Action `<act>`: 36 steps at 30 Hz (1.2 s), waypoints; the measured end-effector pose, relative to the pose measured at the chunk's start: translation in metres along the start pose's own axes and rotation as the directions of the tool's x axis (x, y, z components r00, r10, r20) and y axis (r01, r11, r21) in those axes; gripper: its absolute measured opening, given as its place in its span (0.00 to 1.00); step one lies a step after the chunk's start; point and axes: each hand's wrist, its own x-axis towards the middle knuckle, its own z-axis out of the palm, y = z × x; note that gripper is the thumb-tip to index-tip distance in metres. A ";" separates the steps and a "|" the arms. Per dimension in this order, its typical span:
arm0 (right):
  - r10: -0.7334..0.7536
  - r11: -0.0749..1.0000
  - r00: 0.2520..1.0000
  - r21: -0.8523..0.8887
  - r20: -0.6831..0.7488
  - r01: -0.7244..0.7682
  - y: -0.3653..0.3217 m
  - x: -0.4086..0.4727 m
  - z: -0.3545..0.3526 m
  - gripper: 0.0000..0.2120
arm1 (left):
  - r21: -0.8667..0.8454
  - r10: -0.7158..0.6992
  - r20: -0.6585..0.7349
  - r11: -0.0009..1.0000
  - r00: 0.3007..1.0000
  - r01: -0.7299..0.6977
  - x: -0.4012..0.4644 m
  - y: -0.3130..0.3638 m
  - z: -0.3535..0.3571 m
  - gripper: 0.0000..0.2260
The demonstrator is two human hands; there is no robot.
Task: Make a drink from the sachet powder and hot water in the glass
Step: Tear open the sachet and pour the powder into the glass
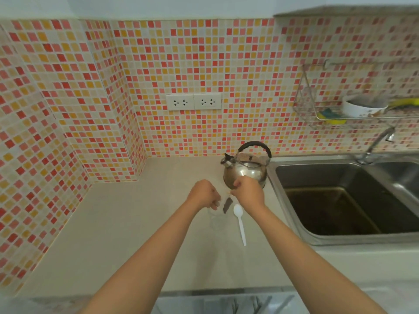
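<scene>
A clear glass [215,220] stands on the beige counter [136,223], hard to make out against it. My left hand [204,193] is curled at the glass's far rim and seems to hold it. My right hand [249,191] pinches the top of a dark brown sachet [227,205], which hangs tilted over the glass's right rim. Whether powder is falling cannot be seen. A white plastic spoon [240,223] lies on the counter just right of the glass. A steel kettle [246,169] with a black handle stands behind my right hand.
A steel sink [340,200] with a tap [374,146] lies right of the kettle. A wire rack [340,109] with a bowl and sponges hangs on the tiled wall above it. Two wall sockets [193,102] sit over the counter.
</scene>
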 end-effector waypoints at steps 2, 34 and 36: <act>0.111 0.988 0.994 0.107 0.013 -0.111 0.003 -0.002 0.001 0.06 | -0.075 -0.036 -0.004 0.997 0.999 0.036 0.001 0.001 0.006 0.08; 0.278 0.782 0.842 0.401 0.462 -0.478 -0.009 -0.001 0.006 0.10 | -0.323 0.106 0.024 0.942 0.994 -0.092 0.001 -0.017 0.016 0.07; 0.281 0.803 0.822 0.348 0.495 -0.484 -0.012 0.000 0.005 0.10 | -0.313 0.104 0.014 0.945 0.994 -0.095 0.001 -0.017 0.015 0.07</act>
